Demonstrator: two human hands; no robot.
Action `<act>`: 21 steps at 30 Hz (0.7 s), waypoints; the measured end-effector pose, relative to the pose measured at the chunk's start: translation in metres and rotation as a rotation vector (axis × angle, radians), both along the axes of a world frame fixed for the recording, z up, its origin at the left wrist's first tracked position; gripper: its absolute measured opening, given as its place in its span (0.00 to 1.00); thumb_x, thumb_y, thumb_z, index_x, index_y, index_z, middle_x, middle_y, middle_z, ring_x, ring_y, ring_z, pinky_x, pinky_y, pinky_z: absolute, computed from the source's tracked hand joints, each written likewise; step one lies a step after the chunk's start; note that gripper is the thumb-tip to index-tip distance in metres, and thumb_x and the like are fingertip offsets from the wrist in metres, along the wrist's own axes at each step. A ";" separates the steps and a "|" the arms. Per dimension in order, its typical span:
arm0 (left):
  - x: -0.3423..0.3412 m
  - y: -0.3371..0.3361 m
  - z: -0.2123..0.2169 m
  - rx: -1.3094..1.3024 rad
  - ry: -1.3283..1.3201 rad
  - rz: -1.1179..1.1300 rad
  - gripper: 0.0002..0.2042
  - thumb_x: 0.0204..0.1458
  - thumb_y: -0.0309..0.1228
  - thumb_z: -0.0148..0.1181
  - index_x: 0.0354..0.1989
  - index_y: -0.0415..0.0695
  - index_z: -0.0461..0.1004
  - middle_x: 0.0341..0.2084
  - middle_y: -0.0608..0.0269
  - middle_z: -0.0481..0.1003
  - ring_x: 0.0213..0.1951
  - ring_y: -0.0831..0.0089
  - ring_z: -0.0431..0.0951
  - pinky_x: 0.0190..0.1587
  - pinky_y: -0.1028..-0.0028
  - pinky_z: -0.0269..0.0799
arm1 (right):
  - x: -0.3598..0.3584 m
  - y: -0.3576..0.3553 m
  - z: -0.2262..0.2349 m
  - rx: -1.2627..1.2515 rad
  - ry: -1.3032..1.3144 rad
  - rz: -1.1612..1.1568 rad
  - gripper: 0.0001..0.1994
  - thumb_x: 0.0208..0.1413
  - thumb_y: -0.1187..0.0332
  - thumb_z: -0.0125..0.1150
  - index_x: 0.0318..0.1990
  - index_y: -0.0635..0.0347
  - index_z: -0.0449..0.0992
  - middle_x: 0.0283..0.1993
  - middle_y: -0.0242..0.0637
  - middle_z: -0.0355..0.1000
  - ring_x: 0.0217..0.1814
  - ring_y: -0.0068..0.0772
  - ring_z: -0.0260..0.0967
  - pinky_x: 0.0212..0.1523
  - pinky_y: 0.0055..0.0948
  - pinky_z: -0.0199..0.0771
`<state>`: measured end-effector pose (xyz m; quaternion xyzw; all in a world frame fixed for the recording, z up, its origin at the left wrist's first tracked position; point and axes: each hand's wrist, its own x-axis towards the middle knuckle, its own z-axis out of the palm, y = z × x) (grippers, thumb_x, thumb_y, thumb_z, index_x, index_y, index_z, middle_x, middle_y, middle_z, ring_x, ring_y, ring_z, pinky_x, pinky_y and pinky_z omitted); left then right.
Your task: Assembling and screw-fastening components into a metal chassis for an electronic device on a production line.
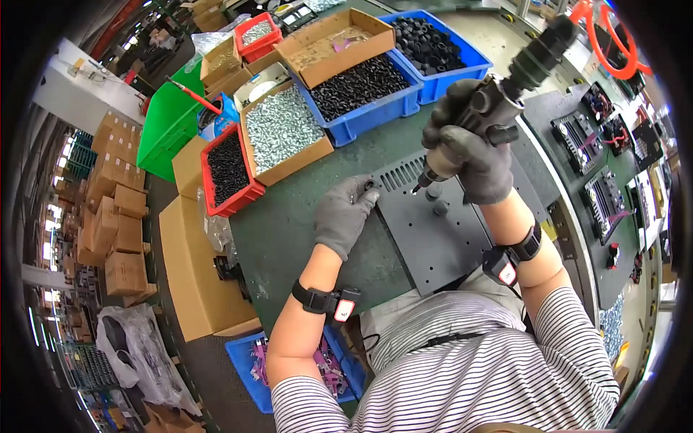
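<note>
My right hand (480, 155), in a dark grey glove, is wrapped round a power screwdriver (498, 101) held at a slant. Its tip, with a small bright point, is over the black metal plate (440, 249), beside two black cylindrical feet (434, 193) standing on it; contact cannot be made out. Along one edge the plate has slots, and small holes dot its face. At the plate's left corner my left hand (345, 216), gloved too, pinches a small black round part (370, 185) between thumb and fingers.
Beyond my hands stand a blue bin of black cylindrical feet (458, 68), a blue bin of black screws (411, 97), a carton of silver screws (271, 166) and a red bin of black screws (249, 195). An open carton (195, 274) is at left. Assemblies (605, 198) line the right side.
</note>
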<state>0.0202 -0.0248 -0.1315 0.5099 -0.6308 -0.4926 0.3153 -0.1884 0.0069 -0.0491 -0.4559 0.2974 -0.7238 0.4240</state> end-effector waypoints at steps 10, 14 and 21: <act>-0.004 -0.015 -0.016 -0.263 -0.335 -0.146 0.18 0.52 0.39 0.64 0.51 0.50 0.77 0.40 0.56 0.79 0.40 0.60 0.80 0.45 0.65 0.74 | 0.040 -0.060 -0.014 0.087 0.283 0.099 0.19 0.43 0.74 0.60 0.46 0.59 0.65 0.37 0.38 0.66 0.35 0.32 0.70 0.36 0.34 0.73; -0.004 -0.016 -0.014 -0.255 -0.373 -0.150 0.17 0.51 0.42 0.63 0.47 0.47 0.78 0.41 0.55 0.79 0.42 0.59 0.79 0.45 0.64 0.74 | 0.051 -0.074 -0.029 0.088 0.264 0.208 0.17 0.45 0.76 0.63 0.44 0.58 0.67 0.36 0.33 0.68 0.36 0.25 0.69 0.34 0.28 0.72; -0.001 -0.014 -0.002 -0.254 -0.450 -0.164 0.15 0.53 0.42 0.60 0.45 0.50 0.79 0.40 0.55 0.79 0.42 0.54 0.79 0.46 0.60 0.73 | 0.052 -0.079 -0.032 0.099 0.316 0.245 0.23 0.46 0.72 0.59 0.52 0.60 0.63 0.37 0.36 0.64 0.34 0.29 0.64 0.34 0.31 0.68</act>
